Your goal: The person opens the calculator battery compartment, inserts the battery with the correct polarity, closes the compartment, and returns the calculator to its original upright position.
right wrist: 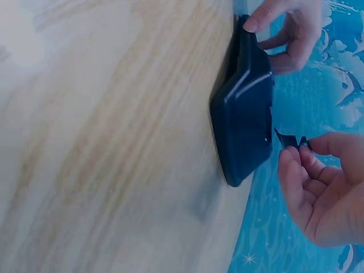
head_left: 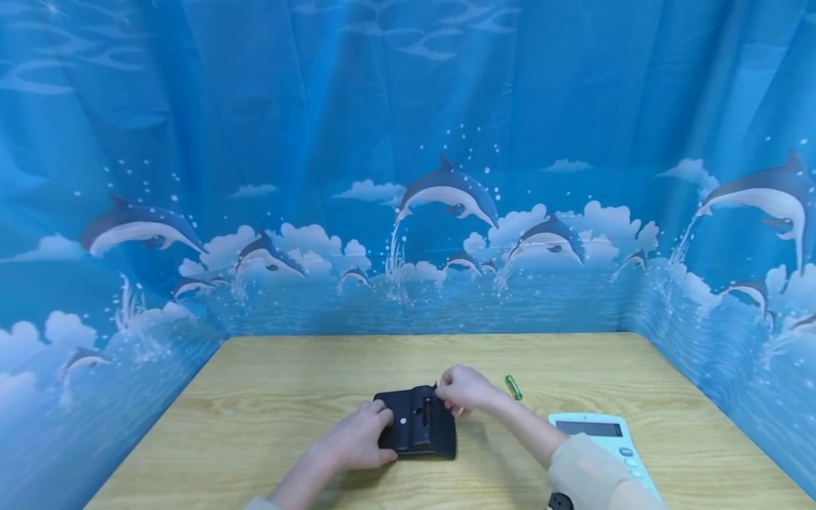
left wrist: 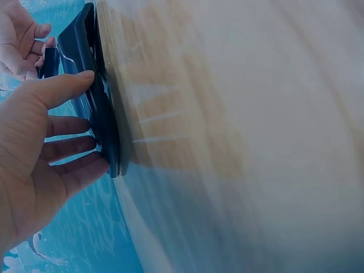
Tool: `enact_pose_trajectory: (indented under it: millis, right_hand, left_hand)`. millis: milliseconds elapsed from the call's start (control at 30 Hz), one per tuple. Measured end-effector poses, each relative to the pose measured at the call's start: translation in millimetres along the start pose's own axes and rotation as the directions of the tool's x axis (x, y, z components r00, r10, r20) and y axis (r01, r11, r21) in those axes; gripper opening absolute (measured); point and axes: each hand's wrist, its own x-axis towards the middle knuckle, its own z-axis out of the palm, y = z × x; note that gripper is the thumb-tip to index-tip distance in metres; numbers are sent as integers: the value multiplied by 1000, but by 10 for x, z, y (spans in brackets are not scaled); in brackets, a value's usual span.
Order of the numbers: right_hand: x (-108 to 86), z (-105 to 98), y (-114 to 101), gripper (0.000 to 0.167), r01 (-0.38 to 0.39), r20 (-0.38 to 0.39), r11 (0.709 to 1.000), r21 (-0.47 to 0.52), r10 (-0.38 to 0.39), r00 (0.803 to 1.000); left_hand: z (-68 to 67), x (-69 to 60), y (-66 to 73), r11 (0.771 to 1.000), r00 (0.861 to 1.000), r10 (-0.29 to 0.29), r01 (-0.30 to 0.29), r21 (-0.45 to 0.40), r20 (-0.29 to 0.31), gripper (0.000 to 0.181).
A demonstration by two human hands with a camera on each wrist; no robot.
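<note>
A black calculator [head_left: 401, 407] lies back side up on the table, its narrow battery slot [head_left: 426, 411] uncovered. My left hand [head_left: 360, 435] grips its left side, the thumb on the near edge and the fingers at the far side. In the left wrist view the thumb and fingertips touch the casing's rim. Between thumb and fingers, my right hand [head_left: 467, 389] pinches a small black battery cover [right wrist: 290, 140]. The right wrist view shows this cover held just off the casing. Whether a battery sits in the slot is too small to tell.
A green battery [head_left: 513, 387] lies on the wooden table [head_left: 287, 382] beyond the right forearm. Partly under the right sleeve in the head view is a pale blue calculator [head_left: 627, 453]. A blue dolphin-print curtain [head_left: 408, 106] encloses the table's back and sides.
</note>
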Motion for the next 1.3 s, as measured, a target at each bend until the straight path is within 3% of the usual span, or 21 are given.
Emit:
enact_pose_trajectory:
  millis: [167,333,533,633,733,867,967,1100,1300]
  right_hand:
    - [-3,-135,19,15,5,-21,999,-40,-6,1000]
    - [11,-292,78,14,9,-89,995,-99,-18,996]
    - [11,-417,168,15,-4,-153,959,-284,-41,987]
    - [15,-423,223,21,-11,-180,921,-389,-64,982]
    - [37,-392,288,26,-24,-194,863,-504,-87,977]
    - [85,-333,364,21,-47,-201,737,-674,-122,972]
    - [119,-289,411,14,-64,-205,658,-750,-140,969]
    - [147,-220,458,16,-61,-192,608,-792,-152,970]
    - [175,-110,478,12,-58,-182,578,-814,-158,971]
  left_hand:
    - [-11,-5,8,1000,1000,8,-8,13,-4,35]
    - [-30,-6,22,1000,1000,2,-2,17,-1,36]
    - [-38,-14,38,1000,1000,-16,16,18,2,37]
    - [-32,-17,39,1000,1000,-22,22,16,1,38]
    - [-27,-19,43,999,999,-34,34,8,9,38]
    - [-21,-15,46,999,999,-43,43,5,17,38]
    - [-22,-10,49,999,999,-35,35,12,13,37]
    - [-25,-7,51,999,1000,-30,30,12,6,37]
    - [-34,-11,61,999,999,-33,33,13,6,37]
